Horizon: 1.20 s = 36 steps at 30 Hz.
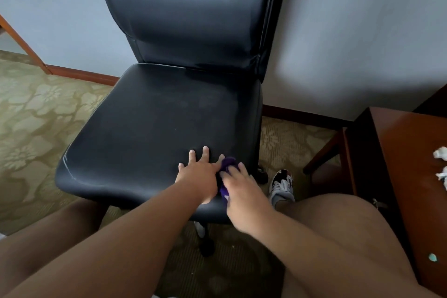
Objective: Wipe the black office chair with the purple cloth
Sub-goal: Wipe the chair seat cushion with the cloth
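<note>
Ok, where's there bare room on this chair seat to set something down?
The seat is bare from its left edge across the middle to the backrest. The front right corner is crowded: left hand, right hand and purple cloth.

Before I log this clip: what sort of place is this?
Likely a hotel room or similar lodging: floral patterned carpet, wooden baseboard along the plain wall, and a dark wooden desk beside the black office chair.
</note>
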Motion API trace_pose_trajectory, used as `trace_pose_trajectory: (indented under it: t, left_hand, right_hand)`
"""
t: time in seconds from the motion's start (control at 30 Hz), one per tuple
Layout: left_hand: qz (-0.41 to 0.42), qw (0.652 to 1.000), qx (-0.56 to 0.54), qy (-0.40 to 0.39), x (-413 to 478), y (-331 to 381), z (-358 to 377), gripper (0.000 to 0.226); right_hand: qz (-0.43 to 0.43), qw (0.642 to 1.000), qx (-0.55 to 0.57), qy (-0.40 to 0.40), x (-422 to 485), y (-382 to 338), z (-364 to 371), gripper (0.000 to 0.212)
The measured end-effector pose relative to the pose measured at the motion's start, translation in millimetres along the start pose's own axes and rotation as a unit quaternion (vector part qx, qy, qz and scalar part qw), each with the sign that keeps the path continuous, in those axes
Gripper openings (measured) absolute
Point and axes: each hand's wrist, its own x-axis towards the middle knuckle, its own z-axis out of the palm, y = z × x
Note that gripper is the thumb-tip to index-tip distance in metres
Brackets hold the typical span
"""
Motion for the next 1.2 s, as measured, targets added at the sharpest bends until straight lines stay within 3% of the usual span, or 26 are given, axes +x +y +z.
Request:
trace_pose_trajectory:
  t: [0.07,0.3,0.43,0.53,0.67,0.8,0.9,1.0,1.1,1.2]
  left_hand:
    - [0.013,0.999,-0.022,0.027,-2.7,-0.8,0.7,0.072]
    - [0.06,0.995,0.018,0.073,-18.7,-45.6,-0.8,0.061]
    - [0.024,0.999,0.018,0.027,-19.1,-59.9,1.6,0.063]
    - [0.01,0.999,0.035,0.016,-12.2,-48.7,5.8,0.062]
    - [-0.003,0.999,0.037,0.034,-7.8,-42.6,12.0,0.06]
    - [-0.011,0.999,0.031,0.043,-5.8,-40.7,16.2,0.057]
    - [-0.013,0.999,0.024,0.045,-5.7,-39.6,17.6,0.057]
    - [-0.015,0.999,0.012,0.042,-6.3,-37.0,15.0,0.059]
    - [-0.022,0.999,-0.009,0.033,-6.2,-29.7,9.7,0.059]
    - [-0.027,0.999,-0.015,0.022,-4.7,-22.1,6.0,0.059]
  right_hand:
    - [0.005,0.997,0.075,0.019,16.4,11.0,-13.5,0.052]
    - [0.089,0.965,0.223,0.107,52.0,48.6,-43.0,0.051]
    - [0.081,0.976,0.178,0.095,47.8,43.2,-38.5,0.047]
    - [0.098,0.97,0.169,0.145,27.1,25.6,-21.7,0.047]
    - [0.126,0.966,0.141,0.173,-5.1,-7.0,16.5,0.061]
    - [0.026,0.993,0.038,0.108,-16.9,-22.0,41.0,0.083]
    - [-0.012,0.995,0.007,0.099,-7.1,-12.1,32.6,0.085]
    - [0.06,0.988,0.033,0.136,5.3,8.0,12.3,0.077]
    - [0.173,0.958,0.149,0.177,13.7,24.4,-6.8,0.069]
    - [0.189,0.952,0.167,0.171,9.2,17.9,-0.9,0.067]
